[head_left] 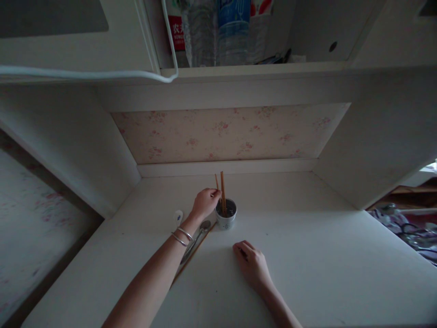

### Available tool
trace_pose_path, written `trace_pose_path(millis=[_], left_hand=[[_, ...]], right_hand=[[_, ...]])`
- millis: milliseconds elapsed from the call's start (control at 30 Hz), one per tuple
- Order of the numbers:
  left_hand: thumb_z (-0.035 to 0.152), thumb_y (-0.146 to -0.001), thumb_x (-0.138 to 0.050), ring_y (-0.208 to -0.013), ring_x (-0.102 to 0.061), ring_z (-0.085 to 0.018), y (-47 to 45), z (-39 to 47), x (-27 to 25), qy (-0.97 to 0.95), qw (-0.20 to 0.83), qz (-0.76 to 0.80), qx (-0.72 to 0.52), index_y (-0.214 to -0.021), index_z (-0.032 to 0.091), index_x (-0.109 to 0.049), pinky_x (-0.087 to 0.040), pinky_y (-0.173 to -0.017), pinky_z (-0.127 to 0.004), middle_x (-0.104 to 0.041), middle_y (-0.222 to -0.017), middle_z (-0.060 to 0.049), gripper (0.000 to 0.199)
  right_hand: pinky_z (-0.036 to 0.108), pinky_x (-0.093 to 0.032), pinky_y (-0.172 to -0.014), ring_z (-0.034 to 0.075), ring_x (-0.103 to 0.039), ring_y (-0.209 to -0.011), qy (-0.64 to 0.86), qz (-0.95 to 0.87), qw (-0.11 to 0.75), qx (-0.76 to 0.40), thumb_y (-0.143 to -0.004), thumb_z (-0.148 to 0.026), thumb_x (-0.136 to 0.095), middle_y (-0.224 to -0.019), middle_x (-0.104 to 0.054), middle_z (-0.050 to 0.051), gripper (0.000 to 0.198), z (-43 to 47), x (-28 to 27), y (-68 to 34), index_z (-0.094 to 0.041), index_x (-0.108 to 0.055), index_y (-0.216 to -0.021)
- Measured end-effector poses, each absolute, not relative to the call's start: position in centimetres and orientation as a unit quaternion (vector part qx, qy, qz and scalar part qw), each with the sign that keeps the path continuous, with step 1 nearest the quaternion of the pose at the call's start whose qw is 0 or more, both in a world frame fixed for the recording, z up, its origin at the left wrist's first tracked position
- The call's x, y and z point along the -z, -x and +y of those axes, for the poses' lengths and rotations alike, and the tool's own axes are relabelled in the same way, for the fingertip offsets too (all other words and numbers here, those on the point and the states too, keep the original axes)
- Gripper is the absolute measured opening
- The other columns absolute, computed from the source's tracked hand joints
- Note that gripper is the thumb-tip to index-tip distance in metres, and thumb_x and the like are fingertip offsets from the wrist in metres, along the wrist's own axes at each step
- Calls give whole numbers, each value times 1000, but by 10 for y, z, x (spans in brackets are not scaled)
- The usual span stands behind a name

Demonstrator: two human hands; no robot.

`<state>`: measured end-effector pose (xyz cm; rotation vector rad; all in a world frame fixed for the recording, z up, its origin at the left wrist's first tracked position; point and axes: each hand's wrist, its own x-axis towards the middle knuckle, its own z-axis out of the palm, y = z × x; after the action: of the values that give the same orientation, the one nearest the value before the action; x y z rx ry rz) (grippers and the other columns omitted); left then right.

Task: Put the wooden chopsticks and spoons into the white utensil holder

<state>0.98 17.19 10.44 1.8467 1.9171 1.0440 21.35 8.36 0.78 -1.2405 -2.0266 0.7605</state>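
Note:
My left hand (206,201) is closed with its fingertips pinched on a chopstick (216,181) at the left rim of a small white cup (225,222). Other brown chopsticks (223,193) stand upright in this cup, whose inside looks dark. Under my left forearm lie a metal spoon (205,225) and a single chopstick (193,255), both partly hidden by the arm. A white spoon (178,217) with a small blue mark rests left of my wrist. My right hand (251,264) sits on the white surface in front of the cup, fingers curled, with nothing visible in them.
The white tabletop (307,255) lies in a recess between side panels, with a floral wall (218,134) behind. Overhead, a shelf (259,70) holds clear plastic bottles (234,36). A white cable (102,74) hangs at upper left. Cluttered items (406,232) show at far right.

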Motion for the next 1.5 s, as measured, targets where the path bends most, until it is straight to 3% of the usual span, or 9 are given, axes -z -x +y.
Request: trace_pose_path(millis=[400, 933, 1167, 1300, 1367, 1500], left_hand=[[37, -89, -45, -73, -60, -15, -14, 171, -112, -652, 81, 676, -334, -72, 21, -71, -39, -67, -23, -69, -78, -5, 35], [34, -88, -49, -77, -64, -16, -12, 170, -107, -634, 102, 675, -364, -86, 22, -72, -45, -73, -24, -71, -92, -5, 26], [34, -91, -45, -85, -64, -16, 8, 106, -112, -596, 95, 668, -436, -96, 19, -66, -48, -75, -24, -69, -97, -7, 27], [41, -90, -47, -74, -66, -16, 15, 44, -96, -543, 172, 679, -462, -98, 21, -65, -51, -69, -25, -71, -87, -5, 28], [43, -90, -47, -72, -67, -17, 17, 16, -81, -515, 198, 695, -460, -97, 21, -65, -53, -67, -26, -71, -84, -5, 30], [42, -89, -47, -79, -68, -20, 16, -24, -49, -511, 188, 716, -436, -97, 27, -67, -55, -69, -27, -72, -93, -5, 26]], right_hand=[[22, -41, -64, 14, -60, -69, 481, -770, 307, -285, -93, -34, -38, -80, -65, 1, 33, 84, -9, -214, -23, -66, -80], [22, -43, -63, 14, -59, -67, 479, -771, 310, -284, -92, -35, -37, -79, -66, 3, 35, 83, -8, -214, -23, -67, -80], [23, -43, -65, 15, -60, -70, 484, -779, 289, -274, -93, -35, -36, -81, -67, 2, 35, 83, -7, -213, -24, -67, -81], [24, -41, -67, 16, -61, -73, 490, -801, 241, -244, -93, -33, -39, -81, -67, 1, 32, 82, -13, -201, -25, -66, -80], [23, -41, -66, 15, -62, -72, 473, -817, 218, -245, -94, -30, -38, -84, -68, 0, 30, 79, -19, -187, -26, -66, -84], [23, -39, -63, 15, -65, -77, 428, -857, 162, -235, -91, -26, -42, -99, -69, 0, 27, 73, -31, -152, -31, -58, -113]])
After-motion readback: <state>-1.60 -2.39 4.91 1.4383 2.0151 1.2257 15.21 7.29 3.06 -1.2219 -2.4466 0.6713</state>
